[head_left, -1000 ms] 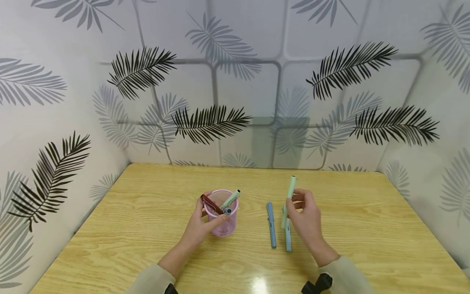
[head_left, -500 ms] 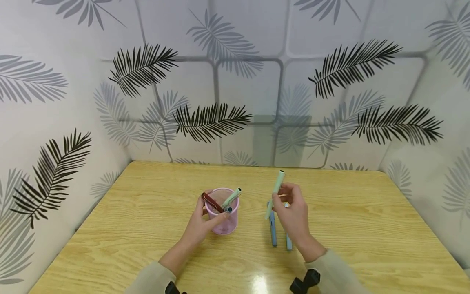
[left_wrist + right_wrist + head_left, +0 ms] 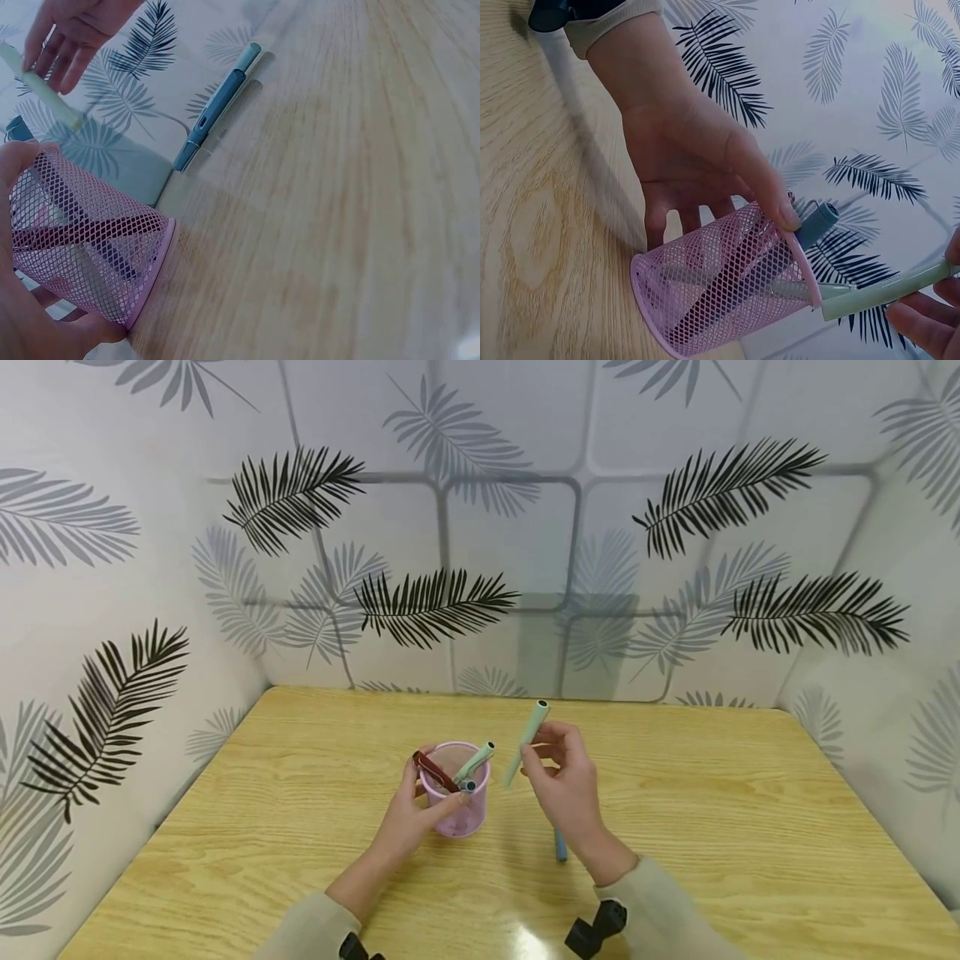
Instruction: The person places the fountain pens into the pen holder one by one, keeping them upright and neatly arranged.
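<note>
My left hand (image 3: pixel 408 827) grips a pink mesh pen cup (image 3: pixel 459 818) that stands on the table, fingers and thumb curled around its side. Inside lean a dark red pen (image 3: pixel 433 772), a light green pen (image 3: pixel 476 762) and a blue pen (image 3: pixel 817 223). My right hand (image 3: pixel 566 781) pinches another light green pen (image 3: pixel 529 737) between thumb and fingers. That pen is tilted, its lower end in the air just right of the cup's rim. Two pens lie side by side on the table: a blue pen (image 3: pixel 214 112) and a lighter blue pen (image 3: pixel 250 54), mostly hidden behind my right hand in the head view.
The wooden table (image 3: pixel 720 827) runs back to a wall (image 3: pixel 480 543) with a leaf pattern, and similar walls stand at both sides. Dark devices (image 3: pixel 596 929) are strapped at the sleeves.
My right hand has moved left with the light green pen, from above the lying pens to beside the cup. The left hand and the cup have stayed in place.
</note>
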{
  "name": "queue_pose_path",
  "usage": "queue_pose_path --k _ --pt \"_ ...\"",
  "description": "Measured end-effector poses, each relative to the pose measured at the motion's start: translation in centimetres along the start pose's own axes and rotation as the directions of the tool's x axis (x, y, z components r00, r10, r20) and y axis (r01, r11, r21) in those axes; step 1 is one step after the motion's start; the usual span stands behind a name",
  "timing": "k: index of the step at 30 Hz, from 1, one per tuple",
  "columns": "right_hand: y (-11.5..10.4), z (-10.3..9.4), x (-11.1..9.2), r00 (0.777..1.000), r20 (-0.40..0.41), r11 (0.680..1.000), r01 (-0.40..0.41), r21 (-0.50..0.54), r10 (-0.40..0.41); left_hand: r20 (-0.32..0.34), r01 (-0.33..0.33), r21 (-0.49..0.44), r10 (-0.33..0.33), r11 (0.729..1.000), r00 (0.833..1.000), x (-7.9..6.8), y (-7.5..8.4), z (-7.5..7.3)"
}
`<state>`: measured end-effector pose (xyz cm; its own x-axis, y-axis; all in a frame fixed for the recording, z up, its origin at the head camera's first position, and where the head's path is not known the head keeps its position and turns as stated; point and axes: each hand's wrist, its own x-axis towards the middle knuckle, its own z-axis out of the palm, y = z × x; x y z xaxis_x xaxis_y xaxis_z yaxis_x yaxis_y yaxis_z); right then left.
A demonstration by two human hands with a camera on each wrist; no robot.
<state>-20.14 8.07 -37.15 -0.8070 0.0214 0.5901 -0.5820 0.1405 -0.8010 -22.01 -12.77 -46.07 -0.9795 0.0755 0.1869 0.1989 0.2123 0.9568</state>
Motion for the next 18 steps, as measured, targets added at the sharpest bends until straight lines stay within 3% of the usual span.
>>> queue_pose_path --k 5,8,13,18 --pt "-0.1 0.8 0.2 0.999 -0.005 0.998 0.047 0.043 -0.047 0.009 0.002 0.0 -0.002 1.0 1.0 0.0 0.2 0.0" --pt "-0.2 1.2 0.3 0.998 -0.004 0.996 0.062 0.057 -0.062 0.013 0.001 -0.005 -0.001 1.0 1.0 -0.4 1.2 -0.1" --pt "-0.2 1.6 0.2 0.998 0.018 0.998 0.063 0.032 -0.063 0.021 0.001 0.005 -0.001 1.0 1.0 -1.2 3.4 -0.2" --pt "0.0 1.9 -0.1 0.997 0.054 0.998 0.055 -0.01 -0.054 0.028 0.02 -0.011 -0.02 1.0 0.999 -1.3 3.8 -0.1"
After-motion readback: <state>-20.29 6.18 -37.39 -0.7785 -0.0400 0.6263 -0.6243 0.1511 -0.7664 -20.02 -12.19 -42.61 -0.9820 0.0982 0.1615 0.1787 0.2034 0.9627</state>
